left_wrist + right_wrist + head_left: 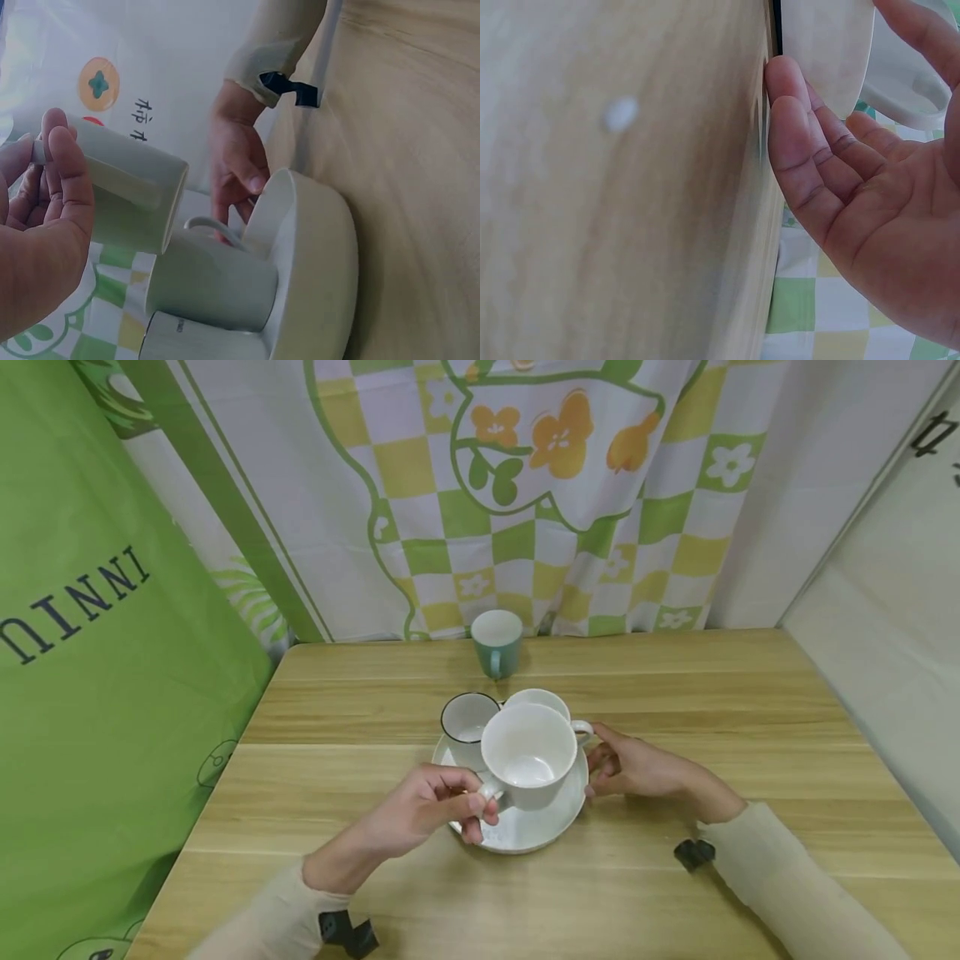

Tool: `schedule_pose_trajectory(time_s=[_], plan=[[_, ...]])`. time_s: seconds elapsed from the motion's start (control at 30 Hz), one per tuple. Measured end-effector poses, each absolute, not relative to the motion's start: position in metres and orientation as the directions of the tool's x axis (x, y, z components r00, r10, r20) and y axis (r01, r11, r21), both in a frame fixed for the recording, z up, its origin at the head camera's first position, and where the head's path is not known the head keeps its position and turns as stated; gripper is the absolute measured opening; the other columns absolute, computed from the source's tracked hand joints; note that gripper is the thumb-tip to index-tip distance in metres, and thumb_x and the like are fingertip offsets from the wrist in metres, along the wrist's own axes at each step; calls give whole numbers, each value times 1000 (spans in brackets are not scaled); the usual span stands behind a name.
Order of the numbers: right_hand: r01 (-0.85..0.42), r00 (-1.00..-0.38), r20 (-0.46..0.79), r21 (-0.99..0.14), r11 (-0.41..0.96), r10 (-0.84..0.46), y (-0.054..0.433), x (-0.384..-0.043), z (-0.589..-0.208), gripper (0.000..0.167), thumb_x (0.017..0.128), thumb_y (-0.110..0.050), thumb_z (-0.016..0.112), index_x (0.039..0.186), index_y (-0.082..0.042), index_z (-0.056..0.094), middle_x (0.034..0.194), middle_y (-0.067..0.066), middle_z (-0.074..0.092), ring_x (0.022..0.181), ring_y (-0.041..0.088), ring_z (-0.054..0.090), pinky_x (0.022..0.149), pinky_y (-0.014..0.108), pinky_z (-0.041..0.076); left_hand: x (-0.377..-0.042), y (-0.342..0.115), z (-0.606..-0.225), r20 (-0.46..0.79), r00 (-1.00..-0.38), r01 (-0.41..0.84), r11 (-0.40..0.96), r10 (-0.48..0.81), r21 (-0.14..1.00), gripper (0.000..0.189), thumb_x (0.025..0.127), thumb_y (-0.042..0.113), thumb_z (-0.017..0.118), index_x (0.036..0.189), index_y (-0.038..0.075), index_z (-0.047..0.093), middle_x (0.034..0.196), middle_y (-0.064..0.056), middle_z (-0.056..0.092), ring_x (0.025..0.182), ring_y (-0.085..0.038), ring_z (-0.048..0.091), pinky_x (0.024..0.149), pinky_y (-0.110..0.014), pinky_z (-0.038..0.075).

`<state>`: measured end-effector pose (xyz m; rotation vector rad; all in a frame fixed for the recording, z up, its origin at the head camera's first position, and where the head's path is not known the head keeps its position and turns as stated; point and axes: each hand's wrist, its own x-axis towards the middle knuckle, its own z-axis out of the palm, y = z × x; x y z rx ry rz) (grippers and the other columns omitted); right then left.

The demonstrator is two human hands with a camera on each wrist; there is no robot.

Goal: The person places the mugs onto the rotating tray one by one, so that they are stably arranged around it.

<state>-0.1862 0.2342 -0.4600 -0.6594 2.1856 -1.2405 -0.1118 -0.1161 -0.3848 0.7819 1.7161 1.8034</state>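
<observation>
A white mug (pixel 528 756) hangs over a round white dish (pixel 517 837), its handle pinched between the thumb and fingers of my left hand (pixel 427 810). Two mugs stand in the dish: a white mug with a dark rim (pixel 468 718) and a plain white mug (pixel 536 696), partly hidden behind the held one. In the left wrist view the held mug (pixel 127 180) is above the dish wall (pixel 319 255). My right hand (pixel 637 764) is at the dish's right side, fingers loosely bent, close to the plain mug's handle (pixel 582 728). Whether it touches the dish is unclear.
Behind the dish stands a teal mug (pixel 497 647), near the back edge of the wooden table (pixel 675 685). A patterned curtain (pixel 525 543) hangs behind the table, and a green cloth (pixel 112 693) hangs along the left side.
</observation>
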Motion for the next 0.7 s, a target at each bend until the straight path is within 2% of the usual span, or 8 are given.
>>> schedule_pose_trajectory(time_s=[0.33,0.4,0.57,0.7], plan=[[-162,-725,-171,-899,407,-668,235,-185,-461,88,88,-8,75,152,5,15,112,20,66,88,19,69,76,23,57,-106,-106,-400,36,-641,-4,-51,766,999,30,101,12,58,97,-17,60,93,-1,71,70,-3,69,72,-35,63],[-162,-727,-168,-900,404,-666,235,-186,-462,87,87,-6,75,151,5,17,109,19,66,87,18,68,75,22,57,-106,-105,-405,34,-638,-4,-47,769,999,30,101,13,58,97,-17,60,93,-8,72,70,-3,69,71,-37,63],[-183,-735,-153,-894,410,-660,234,-186,-462,83,86,-7,77,147,5,22,107,19,67,85,17,66,72,21,55,-106,-103,-419,48,-628,13,-52,776,999,30,101,14,58,97,-16,61,95,-39,64,70,-3,68,72,-36,63],[-176,-734,-159,-894,411,-660,234,-186,-462,84,86,-9,78,147,5,21,109,20,67,85,18,66,71,22,55,-105,-101,-430,58,-625,22,-56,778,998,29,101,13,58,96,-15,62,97,-43,61,70,-3,68,75,-29,61]])
